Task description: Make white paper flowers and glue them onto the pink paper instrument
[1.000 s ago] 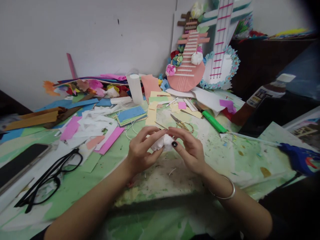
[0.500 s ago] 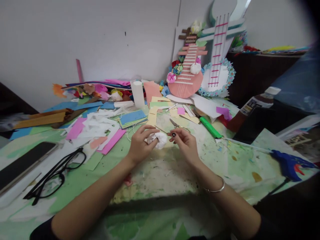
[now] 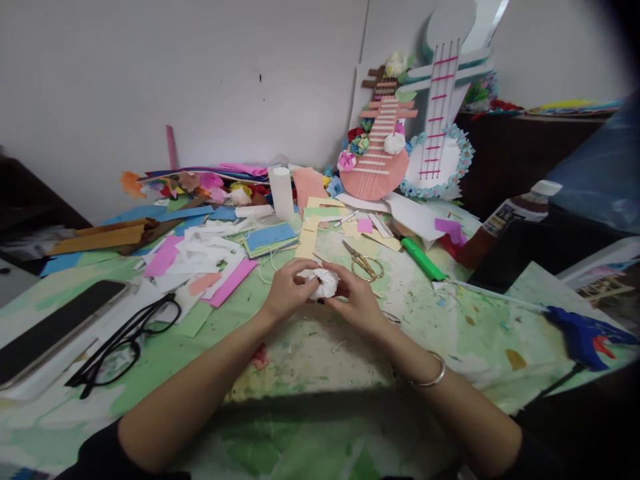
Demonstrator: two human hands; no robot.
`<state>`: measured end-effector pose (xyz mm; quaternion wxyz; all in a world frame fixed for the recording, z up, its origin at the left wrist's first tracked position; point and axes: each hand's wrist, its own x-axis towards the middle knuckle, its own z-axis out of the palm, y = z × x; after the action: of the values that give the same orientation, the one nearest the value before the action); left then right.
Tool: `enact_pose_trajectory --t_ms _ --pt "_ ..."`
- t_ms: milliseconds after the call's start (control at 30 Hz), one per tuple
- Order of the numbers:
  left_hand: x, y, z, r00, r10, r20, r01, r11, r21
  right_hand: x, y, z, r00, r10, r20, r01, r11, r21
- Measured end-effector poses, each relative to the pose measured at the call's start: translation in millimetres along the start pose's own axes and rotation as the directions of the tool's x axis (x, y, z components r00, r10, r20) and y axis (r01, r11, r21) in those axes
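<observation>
Between my two hands, above the front of the table, is a small crumpled white paper flower. My left hand grips it from the left, with fingers curled over its top and the thumb at its near side. From the right, my right hand closes on the same flower, thumb below and fingers behind. The fingers cover its edges on both sides. Gold-handled scissors lie on the table just beyond my right hand. A stack of blue and green paper lies behind my left hand.
Black eyeglasses and a phone lie at the left. White paper strips are heaped behind them. A green utility knife and a blue glue gun lie at the right. Paper-decorated instrument models lean on the wall.
My right hand has moved left and now grips the white flower along with my left hand. The scissors show more fully. The view has shifted slightly.
</observation>
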<state>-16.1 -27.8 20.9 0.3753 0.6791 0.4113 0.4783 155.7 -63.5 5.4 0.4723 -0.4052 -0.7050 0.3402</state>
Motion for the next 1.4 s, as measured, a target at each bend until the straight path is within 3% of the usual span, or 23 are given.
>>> enact_pose_trajectory --t_ms 233,467,567,633,767,1000,1200,1400 --pt "-3.1 7.3 -1.3 0.981 -0.166 0.1 0.188 0.942 -0.278 -0.5 4.1 1.0 1.0 0.022 0.0 -0.022 0.992 0.127" --pt "-2.3 -1.5 4.4 0.967 -0.231 0.11 0.255 0.862 -0.438 -0.1 -2.7 0.1 0.998 0.047 0.037 -0.054 0.974 0.221" --pt "-0.9 -1.1 8.4 0.956 -0.276 0.094 0.284 0.805 -0.521 -0.3 -4.0 0.9 0.999 0.032 0.036 -0.038 0.981 0.192" --pt "-1.3 1.1 12.7 0.954 -0.293 0.063 0.279 0.794 -0.541 -0.8 -2.8 1.6 0.999 -0.025 0.044 0.021 0.996 0.082" --pt "-3.1 3.7 21.7 0.963 -0.27 0.01 0.244 0.85 -0.467 -2.2 2.3 2.9 0.986 -0.149 0.069 0.157 0.98 -0.122" --pt "-0.9 -6.7 29.4 0.979 -0.199 -0.034 0.181 0.937 -0.298 -2.1 8.4 5.2 0.965 -0.241 0.1 0.256 0.949 -0.185" --pt "-3.4 -12.2 26.5 0.993 -0.115 0.028 0.118 0.984 -0.134 -2.2 8.4 6.3 0.963 -0.253 0.093 0.268 0.938 -0.218" --pt "-4.7 -6.0 20.2 1.0 -0.023 0.02 0.022 0.999 0.033 1.1 9.9 4.8 0.978 -0.206 0.022 0.205 0.954 -0.22"
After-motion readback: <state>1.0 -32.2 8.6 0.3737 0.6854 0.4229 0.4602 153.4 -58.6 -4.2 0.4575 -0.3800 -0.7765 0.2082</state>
